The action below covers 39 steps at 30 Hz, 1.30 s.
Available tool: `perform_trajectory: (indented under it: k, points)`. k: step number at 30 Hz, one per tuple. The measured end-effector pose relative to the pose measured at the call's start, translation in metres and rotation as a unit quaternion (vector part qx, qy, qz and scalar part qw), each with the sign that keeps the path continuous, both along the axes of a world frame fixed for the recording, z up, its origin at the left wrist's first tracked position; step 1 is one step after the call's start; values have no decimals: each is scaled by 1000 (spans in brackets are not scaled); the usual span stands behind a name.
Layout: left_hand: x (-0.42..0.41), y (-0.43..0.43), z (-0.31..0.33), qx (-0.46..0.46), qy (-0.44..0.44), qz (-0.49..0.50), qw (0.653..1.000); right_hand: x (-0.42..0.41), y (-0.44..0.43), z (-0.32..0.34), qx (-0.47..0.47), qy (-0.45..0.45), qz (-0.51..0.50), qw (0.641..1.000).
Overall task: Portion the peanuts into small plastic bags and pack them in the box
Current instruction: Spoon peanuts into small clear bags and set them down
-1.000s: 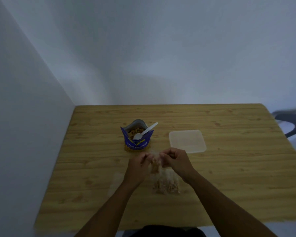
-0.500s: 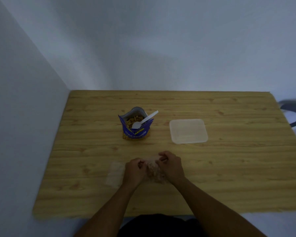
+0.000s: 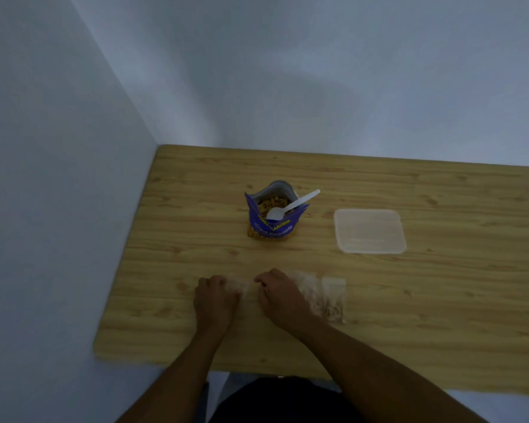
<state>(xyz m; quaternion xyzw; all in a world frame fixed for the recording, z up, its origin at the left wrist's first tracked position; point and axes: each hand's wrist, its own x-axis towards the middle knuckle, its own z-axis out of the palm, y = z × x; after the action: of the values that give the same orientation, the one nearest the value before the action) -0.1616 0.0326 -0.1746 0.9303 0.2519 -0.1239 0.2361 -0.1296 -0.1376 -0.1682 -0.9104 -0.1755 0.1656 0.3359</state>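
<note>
Currently working a small plastic bag point(image 3: 245, 290) at the near-middle of the table point(image 3: 440, 300); pinching it from either end with left hand point(image 3: 216, 300) and right hand point(image 3: 283, 297), both with curled fingers on the clear film. Too blurred to tell whether filled or sealed. Judging the step as closing or readying one portion, not yet packing. Noting a filled bag point(image 3: 329, 300) of peanuts flat on the wood just beside the right hand, touching it or partly under it, not yet in the box. Next, probably: finish this portion, then carry bags up and right to the box point(image 3: 370, 230), apparently lidded, so likely calling for lifting that lid first; cannot tell for certain. Farther back, seeing the peanut pouch point(image 3: 271, 222) standing open, with a white spoon point(image 3: 292, 206) propped inside, handle leaning out to the right. Open wood between hands and box, and more off to the right; less room on the left, with the wall point(image 3: 58, 209) flush against the table's left edge. Near edge close under the forearms: worth keeping loose bags back from it.
</note>
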Motion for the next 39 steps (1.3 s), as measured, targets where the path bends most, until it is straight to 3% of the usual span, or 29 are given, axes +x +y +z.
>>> perform_trajectory:
  k: [7,20,26,33,39]
  points:
    - [-1,7,-11,-95,-37,31,994,7,23,-11,-52,37,43,997]
    - [3,6,5,-275,-64,11,959,15,19,0,35,72,-50,996]
    - [24,-4,36,-354,-99,42,929,48,-9,40,76,-19,-43,996]
    - [60,-25,88,-435,-94,-29,895,74,-36,83,89,-188,1,978]
    - [81,-40,110,-376,-125,-119,911,83,-60,104,57,-220,21,974]
